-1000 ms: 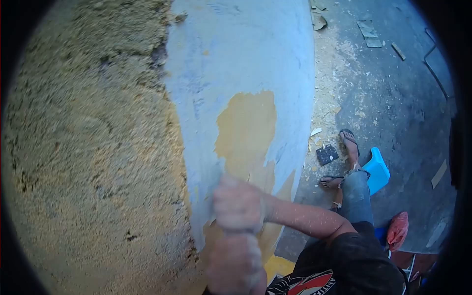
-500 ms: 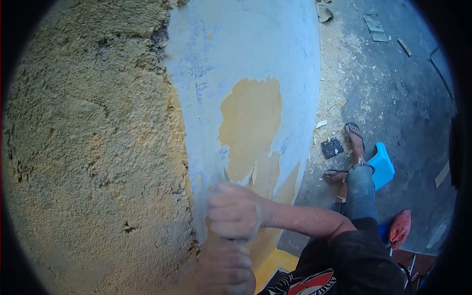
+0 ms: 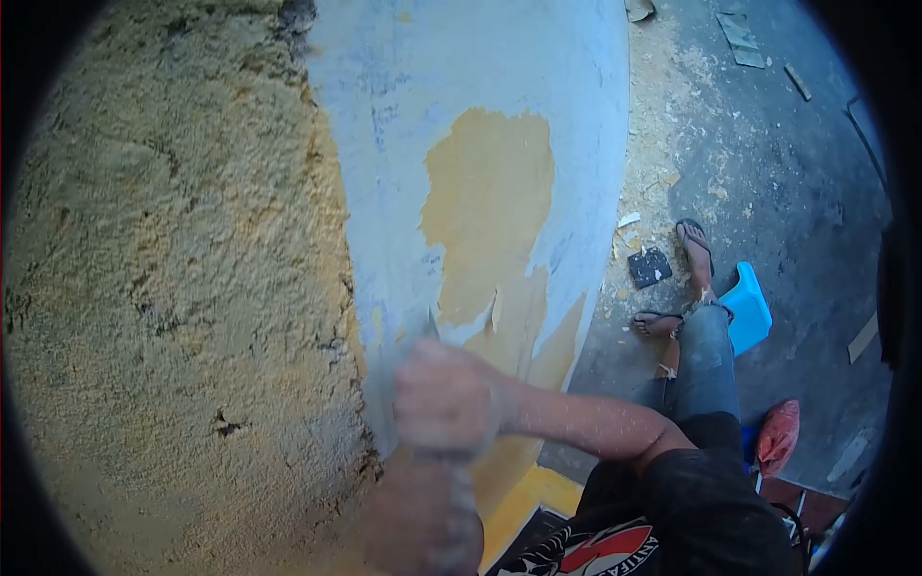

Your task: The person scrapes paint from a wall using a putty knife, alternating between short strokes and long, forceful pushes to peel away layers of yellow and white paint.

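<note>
My right hand (image 3: 447, 398) is closed in a fist around a scraper (image 3: 429, 324). Only a thin grey piece of its blade shows above the knuckles, against the wall. Stacked right below it, my left hand (image 3: 423, 518) is curled round the same tool, blurred by motion; the handle is hidden inside the fists. Around the blade, the wall (image 3: 355, 125) has pale blue-white paint beside a bare ochre patch (image 3: 490, 192) with ragged edges. A small curl of loose paint (image 3: 496, 309) hangs at the patch's lower part.
Rough, uncoated plaster (image 3: 192, 269) fills the left side. On the grey floor lie paint flakes (image 3: 706, 106), a dark square piece (image 3: 650, 268) and a red bag (image 3: 779, 437). A blue plastic stool (image 3: 752, 312) stands beside my legs, with my sandalled feet (image 3: 693, 250) near it.
Both hands, closed together, have moved slightly left with the scraper, the left hand also lower in view. The wall and floor have shifted a little upward in view.
</note>
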`<state>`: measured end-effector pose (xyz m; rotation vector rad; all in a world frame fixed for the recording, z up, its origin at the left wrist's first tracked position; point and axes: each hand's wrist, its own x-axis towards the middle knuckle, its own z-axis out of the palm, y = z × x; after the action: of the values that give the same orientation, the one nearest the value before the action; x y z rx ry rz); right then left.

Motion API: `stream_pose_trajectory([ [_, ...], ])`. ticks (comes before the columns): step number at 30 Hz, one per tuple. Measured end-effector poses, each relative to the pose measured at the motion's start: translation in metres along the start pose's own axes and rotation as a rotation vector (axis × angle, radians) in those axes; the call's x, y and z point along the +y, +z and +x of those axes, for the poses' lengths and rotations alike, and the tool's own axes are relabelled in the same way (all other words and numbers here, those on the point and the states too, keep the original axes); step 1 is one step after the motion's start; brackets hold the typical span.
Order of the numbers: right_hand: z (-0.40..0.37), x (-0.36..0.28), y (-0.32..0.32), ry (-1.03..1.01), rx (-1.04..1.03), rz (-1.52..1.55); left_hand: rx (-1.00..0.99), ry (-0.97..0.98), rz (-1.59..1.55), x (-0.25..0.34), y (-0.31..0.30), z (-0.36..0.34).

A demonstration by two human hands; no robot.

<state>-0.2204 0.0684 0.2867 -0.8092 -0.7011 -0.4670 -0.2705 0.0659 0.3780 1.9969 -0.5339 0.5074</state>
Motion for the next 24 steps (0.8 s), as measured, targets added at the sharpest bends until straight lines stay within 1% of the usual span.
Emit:
stream_pose_trajectory([
  [2,-0.008,-0.003,0.012,-0.081,0.111,0.063,0.052,0.012,-0.050,-0.010,-0.003,-0.007],
  [3,-0.013,-0.003,0.011,-0.069,0.120,0.070,0.078,-0.001,-0.064,-0.007,-0.005,-0.010],
  [4,-0.018,0.002,0.004,-0.015,0.043,0.034,0.078,-0.002,-0.059,0.000,-0.008,-0.013],
  [5,-0.020,0.007,-0.003,0.024,-0.042,-0.013,0.070,-0.077,0.003,0.009,-0.011,-0.017],
  [6,-0.019,-0.005,-0.001,0.035,-0.035,-0.004,0.057,-0.182,0.076,0.025,-0.014,-0.019],
  [7,-0.014,-0.015,0.000,0.022,-0.039,-0.007,0.044,-0.269,0.143,0.030,-0.017,-0.021],
  [9,-0.014,-0.006,-0.004,-0.005,-0.050,-0.026,0.036,-0.214,0.084,0.008,-0.016,-0.023],
  [11,-0.035,0.013,0.002,-0.017,-0.027,-0.052,0.033,-0.170,-0.002,-0.008,-0.017,-0.030],
  [12,-0.040,0.019,0.000,0.061,-0.009,-0.065,0.038,-0.141,-0.038,-0.012,-0.016,-0.032],
  [13,-0.037,0.015,-0.005,0.047,-0.022,-0.067,0.042,-0.089,-0.084,-0.018,-0.014,-0.031],
  [14,-0.033,0.003,-0.007,0.045,-0.050,-0.055,0.049,-0.083,-0.086,-0.016,-0.013,-0.030],
  [17,-0.034,0.000,-0.002,0.011,-0.092,-0.030,-0.146,-0.078,-0.062,-0.013,-0.019,-0.030],
  [19,-0.039,-0.005,0.004,0.016,-0.098,0.019,-0.272,-0.116,-0.029,0.002,-0.023,-0.033],
  [20,-0.038,-0.002,0.000,0.050,-0.084,-0.020,-0.160,-0.047,-0.011,-0.002,-0.009,-0.028],
  [21,-0.037,0.000,-0.002,0.079,-0.069,-0.062,-0.157,-0.042,-0.009,-0.004,-0.004,-0.036],
  [22,-0.037,-0.012,0.002,0.092,-0.062,-0.054,-0.067,0.014,0.037,-0.002,-0.003,-0.053],
  [24,-0.028,-0.020,0.001,0.026,-0.082,0.005,0.111,0.190,0.096,-0.027,-0.007,-0.087],
])
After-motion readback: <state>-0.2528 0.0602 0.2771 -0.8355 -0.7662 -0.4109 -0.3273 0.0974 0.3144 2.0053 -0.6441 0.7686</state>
